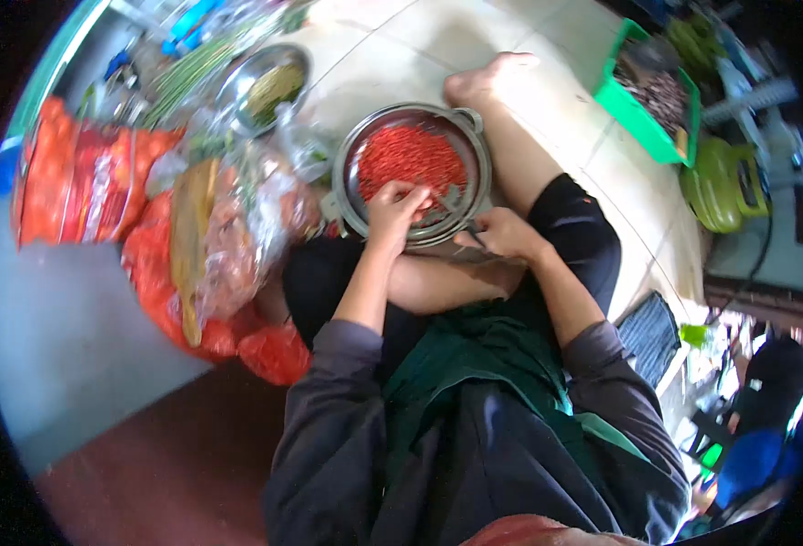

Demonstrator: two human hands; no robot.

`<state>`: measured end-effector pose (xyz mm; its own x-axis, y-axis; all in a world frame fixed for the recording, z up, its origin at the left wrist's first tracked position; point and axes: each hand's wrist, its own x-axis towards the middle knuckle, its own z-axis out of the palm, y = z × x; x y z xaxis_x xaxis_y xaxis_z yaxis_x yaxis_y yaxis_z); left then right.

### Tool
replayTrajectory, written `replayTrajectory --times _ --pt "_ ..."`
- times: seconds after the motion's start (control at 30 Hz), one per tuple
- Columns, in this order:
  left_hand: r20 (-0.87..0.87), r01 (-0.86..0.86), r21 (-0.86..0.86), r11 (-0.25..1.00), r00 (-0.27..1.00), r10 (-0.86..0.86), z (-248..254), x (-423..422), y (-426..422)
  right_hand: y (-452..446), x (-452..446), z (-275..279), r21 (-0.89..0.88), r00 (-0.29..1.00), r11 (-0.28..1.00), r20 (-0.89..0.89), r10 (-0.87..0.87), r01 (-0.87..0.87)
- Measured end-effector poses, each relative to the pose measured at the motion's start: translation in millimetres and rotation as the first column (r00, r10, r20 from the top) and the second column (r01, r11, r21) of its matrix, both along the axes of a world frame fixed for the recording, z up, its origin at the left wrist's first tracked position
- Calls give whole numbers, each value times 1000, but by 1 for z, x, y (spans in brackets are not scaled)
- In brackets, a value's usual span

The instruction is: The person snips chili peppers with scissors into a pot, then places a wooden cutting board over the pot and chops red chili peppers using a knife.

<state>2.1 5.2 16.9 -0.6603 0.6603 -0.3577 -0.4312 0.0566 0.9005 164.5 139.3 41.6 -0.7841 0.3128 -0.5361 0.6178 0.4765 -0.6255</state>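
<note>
In my lap area a round steel pot (pixel 339 173) with side handles holds a heap of small chopped red chilli pieces (pixel 410 162). Over its near side, my left hand (pixel 396 211) is closed in a pinch on a bit of red chilli (pixel 427 199). My right hand (pixel 508 234) is at the near right rim, its fingers closed round dark-handled scissors (pixel 477 238). Their metal blades point toward the left fingertips, and the fingers partly hide the handles.
On the left lie an orange net sack (pixel 101 177), plastic bags (pixel 260 214) and a red bag (pixel 160 264). A steel bowl (pixel 301 68) with greenish contents stands beyond. To the right are a green basket (pixel 629 109), a green gas cylinder (pixel 715 187) and another person (pixel 774 382).
</note>
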Motion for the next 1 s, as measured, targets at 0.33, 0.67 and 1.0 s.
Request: replayTrajectory --times 0.33,0.67,1.0 --pt "26 43 -94 995 999 -40 -4 0 -4 0 7 6 71 995 997 -94 -26 33" --pt "-42 31 -8 999 999 -32 -16 -4 -4 -2 10 5 -92 996 994 -69 -65 59" --pt "56 75 -1 997 996 -75 -7 2 -3 0 13 6 12 985 997 -157 -71 73"
